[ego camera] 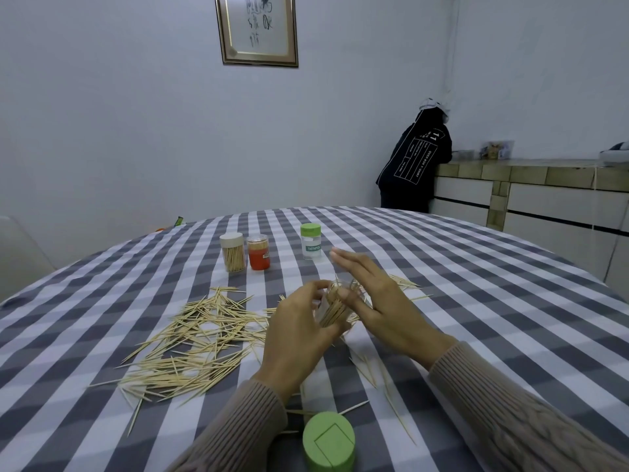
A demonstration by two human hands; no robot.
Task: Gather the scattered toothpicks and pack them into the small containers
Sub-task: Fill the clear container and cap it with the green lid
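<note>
My left hand [299,332] grips a small clear container [332,310] packed with toothpicks, tilted above the checked tablecloth. My right hand [377,298] is beside it with fingers stretched out, its thumb and fingertips against the toothpick ends at the container's mouth. A large pile of scattered toothpicks [200,338] lies on the cloth to the left of my hands. A few more toothpicks [384,379] lie to the right and near me. A green lid [328,441] sits at the near edge.
Three closed containers stand farther back: a white-lidded one full of toothpicks [232,252], a red one [258,252] and a green-lidded clear one [310,241]. A person in dark clothes [413,165] leans on a counter at the back right.
</note>
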